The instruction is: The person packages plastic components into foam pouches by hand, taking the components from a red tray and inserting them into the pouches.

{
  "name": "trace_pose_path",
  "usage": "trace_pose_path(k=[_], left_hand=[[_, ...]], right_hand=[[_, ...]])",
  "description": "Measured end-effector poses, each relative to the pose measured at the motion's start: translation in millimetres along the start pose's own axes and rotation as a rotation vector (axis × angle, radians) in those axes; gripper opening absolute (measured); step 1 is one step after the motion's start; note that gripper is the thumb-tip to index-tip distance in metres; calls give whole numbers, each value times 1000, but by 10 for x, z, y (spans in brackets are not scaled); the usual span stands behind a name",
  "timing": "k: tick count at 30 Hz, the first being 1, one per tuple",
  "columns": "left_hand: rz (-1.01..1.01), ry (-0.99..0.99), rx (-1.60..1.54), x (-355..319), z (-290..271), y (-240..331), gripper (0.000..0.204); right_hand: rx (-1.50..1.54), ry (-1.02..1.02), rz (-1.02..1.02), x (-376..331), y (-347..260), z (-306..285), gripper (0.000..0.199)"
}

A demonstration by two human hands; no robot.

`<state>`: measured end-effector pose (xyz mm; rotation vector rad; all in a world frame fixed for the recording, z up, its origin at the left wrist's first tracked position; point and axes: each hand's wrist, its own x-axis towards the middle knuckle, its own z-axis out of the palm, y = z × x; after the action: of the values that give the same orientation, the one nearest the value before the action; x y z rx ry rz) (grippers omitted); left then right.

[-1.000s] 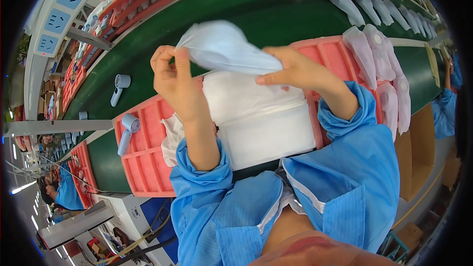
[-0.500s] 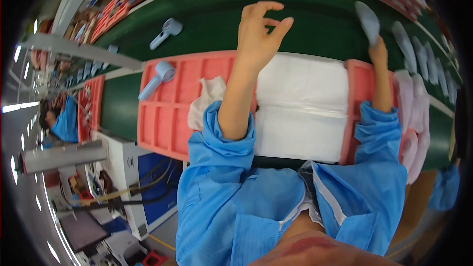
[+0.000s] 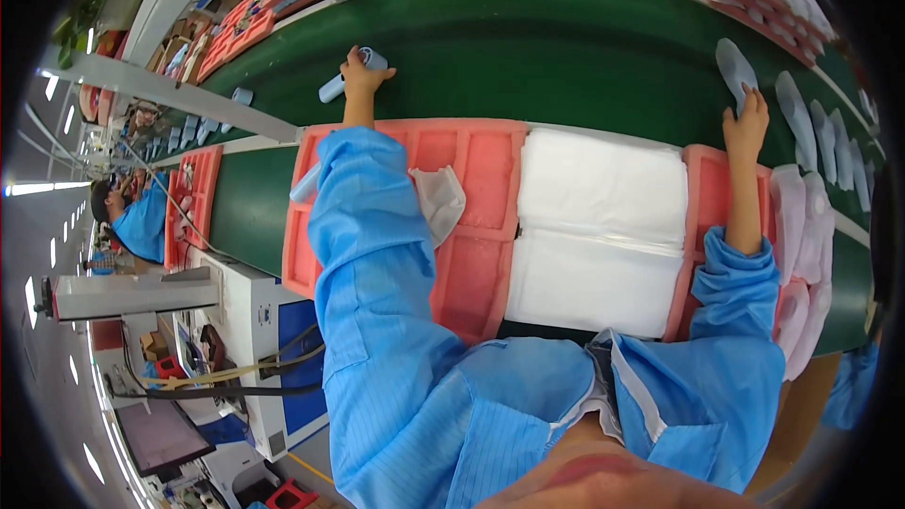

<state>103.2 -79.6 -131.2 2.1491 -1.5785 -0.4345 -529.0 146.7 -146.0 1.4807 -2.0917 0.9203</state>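
My left hand (image 3: 362, 77) reaches across the green belt, its fingers closed on a light blue handheld fan-like device (image 3: 331, 89) with a round head and a short handle. At the far right, my right hand (image 3: 748, 123) has its thumb and fingers apart, with fingertips at the lower end of a bagged pale blue device (image 3: 735, 71) on the belt. Another light blue device (image 3: 304, 184) lies on the pink compartment tray (image 3: 490, 174), mostly behind my left sleeve. A crumpled whitish bag or cloth (image 3: 439, 203) rests on that tray.
White plastic sheets or bags (image 3: 603, 179) lie stacked before me. Several bagged devices (image 3: 799, 121) stand in a row at right, near pale pink wrapped pieces (image 3: 801, 245). A grey metal post (image 3: 179, 94) crosses at left. A co-worker in blue (image 3: 139, 217) sits farther along the belt.
My left hand has moved left and away from me, onto the device on the belt. My right hand has lowered the bagged device to the belt and its fingers have spread.
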Motion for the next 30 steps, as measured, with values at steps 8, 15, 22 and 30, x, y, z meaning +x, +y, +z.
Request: trace_pose_path(k=[8,15,22,30], left_hand=[[336,-572,-555,-1403,275,1671,85],[784,-603,-810,-3003,728,2472,88],[894,-265,-254,-3770,898,2496,53],[989,-342,-61,-3870,1115,2388,22]], right_hand=[[619,-189,-156,-38,-849,-598,58],[696,-399,-271,-277,-1411,-826,64],[553,-410,-91,-147,-979,-638,58],[581,-416,10,-120,-910,-615,56]])
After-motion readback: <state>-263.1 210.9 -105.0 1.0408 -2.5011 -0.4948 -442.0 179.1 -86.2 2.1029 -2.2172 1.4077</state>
